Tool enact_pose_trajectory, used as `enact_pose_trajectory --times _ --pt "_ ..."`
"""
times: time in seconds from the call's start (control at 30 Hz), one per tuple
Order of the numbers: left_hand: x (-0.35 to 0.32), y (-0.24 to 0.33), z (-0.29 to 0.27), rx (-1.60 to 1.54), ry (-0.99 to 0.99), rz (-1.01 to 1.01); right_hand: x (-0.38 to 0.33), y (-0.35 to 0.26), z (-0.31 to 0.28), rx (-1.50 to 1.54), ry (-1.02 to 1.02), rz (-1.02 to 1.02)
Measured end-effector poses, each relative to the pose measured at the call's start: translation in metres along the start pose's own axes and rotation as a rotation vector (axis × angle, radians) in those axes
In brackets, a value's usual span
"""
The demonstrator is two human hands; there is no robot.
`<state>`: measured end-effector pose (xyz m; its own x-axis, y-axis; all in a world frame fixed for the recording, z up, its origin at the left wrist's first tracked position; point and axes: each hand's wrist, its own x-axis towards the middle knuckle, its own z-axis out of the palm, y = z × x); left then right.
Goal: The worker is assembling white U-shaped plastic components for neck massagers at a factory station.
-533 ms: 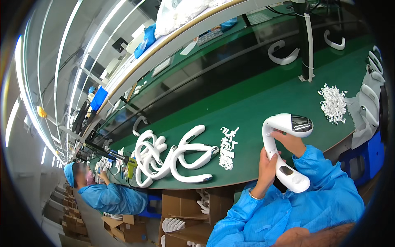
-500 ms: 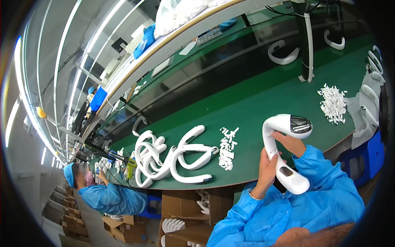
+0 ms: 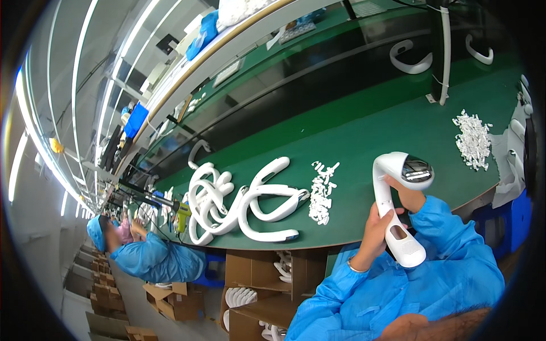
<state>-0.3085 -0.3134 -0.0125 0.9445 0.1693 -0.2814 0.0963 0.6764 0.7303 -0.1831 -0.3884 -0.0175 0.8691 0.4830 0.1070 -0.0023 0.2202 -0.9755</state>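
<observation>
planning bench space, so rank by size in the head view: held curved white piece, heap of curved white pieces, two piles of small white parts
1. heap of curved white pieces
2. held curved white piece
3. left pile of small parts and right pile of small parts: too alike to rank

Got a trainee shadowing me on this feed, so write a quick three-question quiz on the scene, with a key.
1. True or false: the left hand and right hand both touch the curved white part.
2. What colour is the heap of small pieces left of the left hand on the green tabletop? A. Red B. White C. Black
3. Fill in: the ___ hand is nearer the part's shiny dark end.

Key: 1. True. 2. B. 3. Right.
</observation>
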Motion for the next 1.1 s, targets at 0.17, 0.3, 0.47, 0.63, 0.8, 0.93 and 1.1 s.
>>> enact_pose_trajectory --times 0.17,0.3,0.47,0.63,0.8,0.93,1.1 --pt "-0.044 0.030 -0.038 0.006 0.146 0.069 0.052 -0.001 0.013 -0.330 -0.335 -0.045" --pt "-0.069 0.060 -0.048 0.010 0.265 0.171 0.055 0.026 0.072 -0.689 -0.705 -0.616" --pt "-0.072 0.067 -0.074 -0.037 0.335 0.220 0.058 0.057 0.105 -0.816 -0.815 -0.628" --pt "-0.058 0.055 -0.089 -0.024 0.356 0.253 0.061 0.082 0.087 -0.674 -0.735 -0.489" --pt "-0.036 0.047 -0.089 -0.013 0.359 0.357 0.057 0.061 0.080 -0.672 -0.813 -0.313" --pt "-0.027 0.041 -0.083 0.008 0.326 0.348 0.051 0.025 0.055 -0.465 -0.828 -0.318" --pt "-0.009 0.036 -0.049 -0.112 0.090 0.208 0.030 -0.008 0.033 -0.643 -0.681 -0.389"
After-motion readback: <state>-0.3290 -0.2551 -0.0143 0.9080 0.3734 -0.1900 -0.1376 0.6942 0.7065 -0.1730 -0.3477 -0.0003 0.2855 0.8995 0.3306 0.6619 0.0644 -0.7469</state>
